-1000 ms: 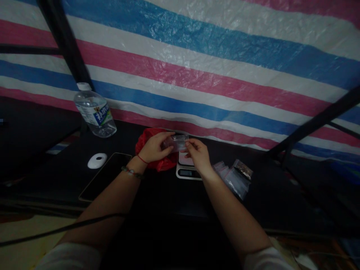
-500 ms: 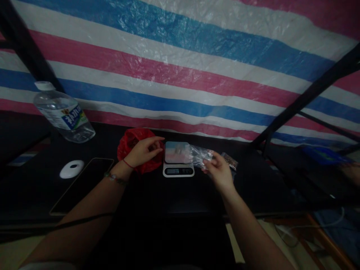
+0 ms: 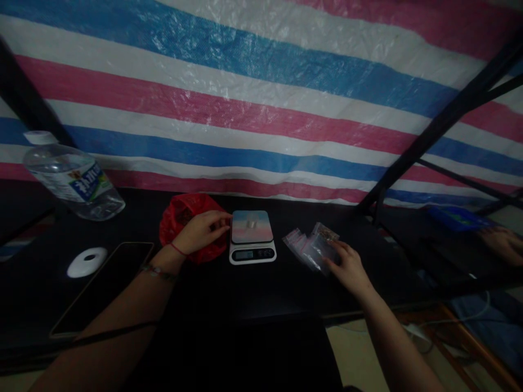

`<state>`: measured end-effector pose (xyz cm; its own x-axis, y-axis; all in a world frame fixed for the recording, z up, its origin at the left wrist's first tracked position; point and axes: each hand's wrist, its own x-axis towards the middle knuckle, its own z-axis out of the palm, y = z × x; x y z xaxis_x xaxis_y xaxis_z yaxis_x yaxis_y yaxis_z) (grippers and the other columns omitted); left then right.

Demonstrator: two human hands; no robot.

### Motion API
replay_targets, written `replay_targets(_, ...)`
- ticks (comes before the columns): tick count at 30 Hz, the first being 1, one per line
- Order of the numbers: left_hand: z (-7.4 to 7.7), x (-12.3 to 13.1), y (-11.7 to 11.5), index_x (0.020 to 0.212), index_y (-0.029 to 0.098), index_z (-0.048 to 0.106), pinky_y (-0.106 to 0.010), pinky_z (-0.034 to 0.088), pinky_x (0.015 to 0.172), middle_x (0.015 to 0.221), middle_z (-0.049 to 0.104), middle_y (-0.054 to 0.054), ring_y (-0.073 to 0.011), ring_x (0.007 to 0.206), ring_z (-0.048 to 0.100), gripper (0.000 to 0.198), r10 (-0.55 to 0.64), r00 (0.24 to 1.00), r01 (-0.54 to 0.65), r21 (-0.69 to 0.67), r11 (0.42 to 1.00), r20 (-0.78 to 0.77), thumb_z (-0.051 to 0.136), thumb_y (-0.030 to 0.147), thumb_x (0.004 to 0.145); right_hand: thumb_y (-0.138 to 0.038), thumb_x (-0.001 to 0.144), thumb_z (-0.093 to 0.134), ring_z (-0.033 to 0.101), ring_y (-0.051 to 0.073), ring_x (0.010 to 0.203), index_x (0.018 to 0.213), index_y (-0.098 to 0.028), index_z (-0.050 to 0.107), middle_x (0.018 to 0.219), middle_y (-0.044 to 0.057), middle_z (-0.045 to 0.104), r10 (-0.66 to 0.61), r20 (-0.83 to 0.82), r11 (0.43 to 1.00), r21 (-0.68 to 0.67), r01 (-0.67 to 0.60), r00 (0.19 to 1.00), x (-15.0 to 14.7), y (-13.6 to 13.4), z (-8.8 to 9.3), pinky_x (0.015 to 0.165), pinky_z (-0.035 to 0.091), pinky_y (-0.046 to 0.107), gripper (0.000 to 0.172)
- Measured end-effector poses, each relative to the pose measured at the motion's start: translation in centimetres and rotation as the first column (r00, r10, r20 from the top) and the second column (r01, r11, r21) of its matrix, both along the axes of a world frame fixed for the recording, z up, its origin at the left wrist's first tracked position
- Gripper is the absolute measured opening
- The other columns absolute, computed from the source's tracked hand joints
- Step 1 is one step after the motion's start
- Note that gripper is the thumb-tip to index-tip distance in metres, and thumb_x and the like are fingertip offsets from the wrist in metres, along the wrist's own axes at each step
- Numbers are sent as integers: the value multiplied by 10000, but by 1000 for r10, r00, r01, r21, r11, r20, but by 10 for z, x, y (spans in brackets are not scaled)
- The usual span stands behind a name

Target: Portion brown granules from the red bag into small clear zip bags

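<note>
My left hand (image 3: pixel 202 231) rests on a red plastic bag (image 3: pixel 183 218), fingers loosely curled and pointing at the small white digital scale (image 3: pixel 251 239) beside it. A tiny pale item (image 3: pixel 252 224) lies on the scale's plate. My right hand (image 3: pixel 347 267) lies on the near edge of a pile of small clear zip bags (image 3: pixel 312 245) to the right of the scale. Its fingers are spread flat on the bags. One bag in the pile holds dark contents.
A large water bottle (image 3: pixel 71 179) lies at the far left on the dark table (image 3: pixel 261 294). A white round object (image 3: pixel 87 261) and a dark phone (image 3: pixel 106 283) lie near it. A striped tarp hangs behind. Black frame bars cross at right. Another person's hand (image 3: pixel 504 245) shows at far right.
My right hand carried a clear bag from above the scale to the pile at right and set it down. My left hand let go and dropped onto the red bag. The view shifted right.
</note>
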<state>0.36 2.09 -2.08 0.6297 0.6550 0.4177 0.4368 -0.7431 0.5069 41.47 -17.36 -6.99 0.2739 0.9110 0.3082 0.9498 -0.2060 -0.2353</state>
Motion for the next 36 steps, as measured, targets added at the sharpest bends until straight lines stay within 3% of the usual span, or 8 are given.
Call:
replay_targets(5,1,0,-1,1081,185,628,-274,489,689,788,640,-17,-146,712,593,271,-15,1000,15,2,1000,-24,545,307,853,-312,803,553,553,281,1163,1359,-111,461,1261,168,590,150,15,969,-199,-144,989,-7,21,11,981,432,394,599)
replay_targets(10,-1,0,-1,1065,183,629,-269,485,696,794,640,-17,-144,719,594,257,-25,999,25,-15,1000,-25,543,306,857,-160,796,464,681,260,932,1422,-190,387,1128,146,674,66,115,946,-323,-25,991,-6,29,25,796,515,355,632)
replay_targets(14,-2,-1,0,1074,186,628,-265,480,698,796,638,-16,-146,729,595,265,-27,999,27,-18,999,-28,539,316,862,-100,819,359,689,253,856,1414,-196,400,1012,130,709,19,171,970,-241,23,985,-7,21,37,765,526,374,605)
replay_targets(17,-1,-1,0,1070,182,629,-265,477,705,791,638,-16,-144,725,594,260,-31,999,31,-24,999,-28,541,309,861,-98,803,387,613,266,1071,1359,-149,470,1191,146,640,94,190,988,-141,-67,977,-18,9,36,933,475,405,565)
replay_targets(20,-1,0,-1,1069,178,628,-260,473,685,778,635,-14,-139,705,590,257,-37,999,36,-34,999,-30,542,302,860,-262,827,493,450,314,1272,1275,-159,550,1366,135,512,155,166,979,-157,-129,974,-35,1,25,1038,387,474,464)
replay_targets(24,-2,0,-1,1084,185,625,-254,468,676,784,640,-17,-139,709,591,266,-45,998,43,-37,998,-49,538,304,862,-525,752,606,320,369,1353,1385,-180,412,1481,155,348,105,84,982,-167,-89,991,-44,10,9,1033,353,556,747)
replay_targets(27,-3,0,-1,1089,189,626,-256,468,690,795,646,-18,-142,725,597,269,-38,997,36,-37,999,-66,542,300,858,-519,728,634,361,355,1334,1446,-171,296,1463,170,372,111,15,977,-184,-106,994,-38,24,3,1038,356,531,866)
replay_targets(36,3,0,-3,1071,180,637,-254,473,688,788,654,-21,-140,711,601,263,-32,997,27,-72,997,-66,532,287,855,-329,751,606,455,289,1285,1428,-166,320,1397,162,465,152,-106,984,-75,-160,983,-20,30,4,1045,393,437,753)
